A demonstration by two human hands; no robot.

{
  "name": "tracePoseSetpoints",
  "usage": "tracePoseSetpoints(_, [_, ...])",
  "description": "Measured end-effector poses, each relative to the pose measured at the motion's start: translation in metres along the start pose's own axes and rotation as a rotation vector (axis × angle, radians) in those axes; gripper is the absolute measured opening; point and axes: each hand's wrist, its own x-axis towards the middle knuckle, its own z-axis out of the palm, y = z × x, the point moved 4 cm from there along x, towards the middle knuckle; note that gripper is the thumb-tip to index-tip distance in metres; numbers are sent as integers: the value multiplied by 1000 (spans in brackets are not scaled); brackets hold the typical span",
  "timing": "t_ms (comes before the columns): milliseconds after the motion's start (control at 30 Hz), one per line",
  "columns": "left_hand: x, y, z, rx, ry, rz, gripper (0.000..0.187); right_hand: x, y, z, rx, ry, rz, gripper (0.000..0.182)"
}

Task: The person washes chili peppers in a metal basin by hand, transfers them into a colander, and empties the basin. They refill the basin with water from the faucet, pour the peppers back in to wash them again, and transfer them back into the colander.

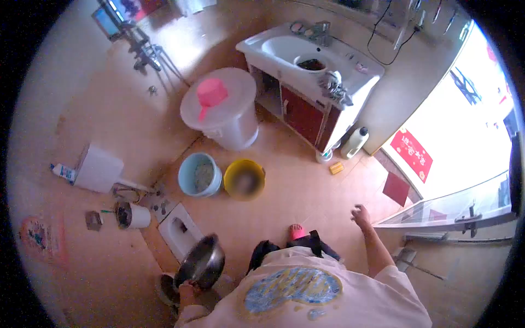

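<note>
My left hand (188,290) grips the near rim of a shiny metal basin (202,265) at the lower left. The basin is tilted beside the white squat toilet (178,232) in the floor and covers part of it. Away to the right, my right hand (361,216) hangs over the tiles, fingers apart, holding nothing. Ahead on the floor stand a light blue bucket (188,188) with murky contents and a yellow bucket (260,183), whose inside is blurred. A pink slipper (297,232) shows below my shirt.
A large white lidded barrel (232,128) carries a pink dipper (212,93). Behind it is a sink cabinet (306,115) with a basin and cloth on top. A bottle (355,142) and yellow block (336,168) are on the floor. A glass door (454,205) stands at right.
</note>
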Motion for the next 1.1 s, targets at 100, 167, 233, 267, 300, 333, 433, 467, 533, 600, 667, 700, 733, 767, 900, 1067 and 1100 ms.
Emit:
tracePoseSetpoints(100, [29,79,-8,-695,-173,-130,29,38,-92,39,153,-159,-255,34])
tracePoseSetpoints(167, [52,149,-35,-1781,-450,-648,26,56,-148,61,273,-300,-407,33])
tracePoseSetpoints(233, [62,238,-125,-2275,-821,-1137,22,51,-220,73,231,-336,-403,30])
tracePoseSetpoints(267, [70,263,-162,-2280,-945,-1186,20,53,-249,80,211,-301,-421,29])
tracePoseSetpoints(300, [77,287,-199,-2276,-1070,-1234,19,60,-270,85,194,-264,-442,27])
tracePoseSetpoints(333, [98,303,-230,-2233,-1052,-910,16,81,-277,94,354,-299,-529,28])
tracePoseSetpoints(433, [171,357,-289,-2098,-826,-482,13,99,-346,97,388,-265,-562,29])
tracePoseSetpoints(467, [197,375,-318,-2029,-622,-389,13,102,-371,95,347,-249,-555,28])
tracePoseSetpoints(533, [222,420,-394,-2006,-640,-273,11,128,-402,97,403,-198,-528,27])
tracePoseSetpoints(600, [262,465,-447,-2019,-634,-83,14,138,-448,92,418,-133,-463,29])
tracePoseSetpoints(667, [292,503,-499,-1963,-686,43,14,157,-487,84,473,-120,-462,34])
tracePoseSetpoints(700, [306,525,-523,-1918,-719,144,15,167,-505,79,517,-134,-461,39])
tracePoseSetpoints(733, [322,545,-539,-1910,-736,154,15,175,-522,72,541,-102,-471,42])
tracePoseSetpoints(767, [336,566,-552,-1871,-829,184,16,183,-537,68,540,-86,-471,42])
tracePoseSetpoints(900, [365,631,-616,-1676,-969,207,13,235,-589,49,665,-100,-492,39])
tracePoseSetpoints(1067, [400,700,-651,-1637,-996,231,14,358,-639,42,869,-226,-406,38])
tracePoseSetpoints(1100, [407,715,-651,-1534,-1030,290,13,387,-645,46,979,-282,-338,35])
